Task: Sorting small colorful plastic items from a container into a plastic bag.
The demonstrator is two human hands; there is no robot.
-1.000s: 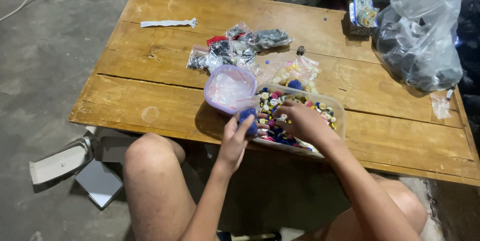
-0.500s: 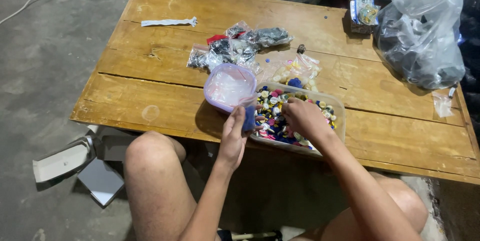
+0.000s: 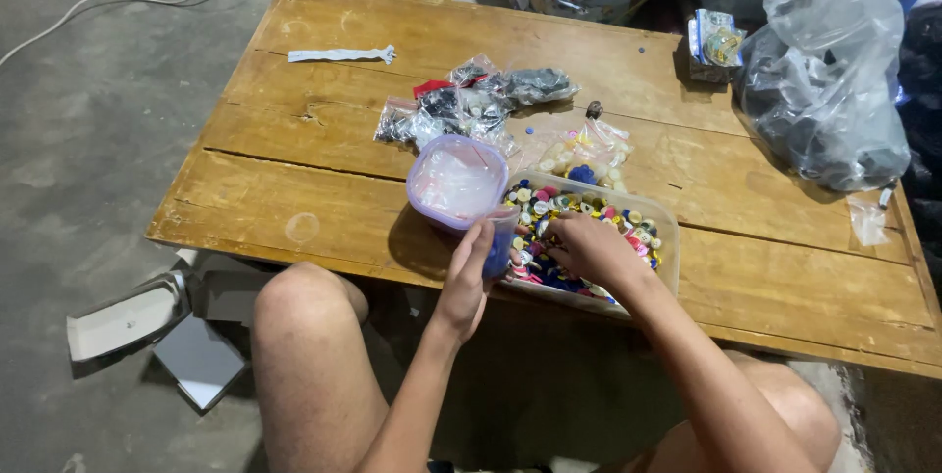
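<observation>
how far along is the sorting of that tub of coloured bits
Done: several small filled bags already lie on the wooden table. In hand: the left hand holds a small clear bag with blue pieces at the tub's edge, while the right hand picks inside the clear tub. Left: the tub is still heaped with mixed coloured pieces, so much remains.

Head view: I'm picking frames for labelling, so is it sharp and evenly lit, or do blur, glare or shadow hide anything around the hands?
Head view: mostly sharp, lit softly and evenly; the left hand and right hand show no motion blur; mild sheen on the clear plastic bag; shadow darkens the floor under the wooden table; the small pieces in the clear tray are too small to tell apart.
</observation>
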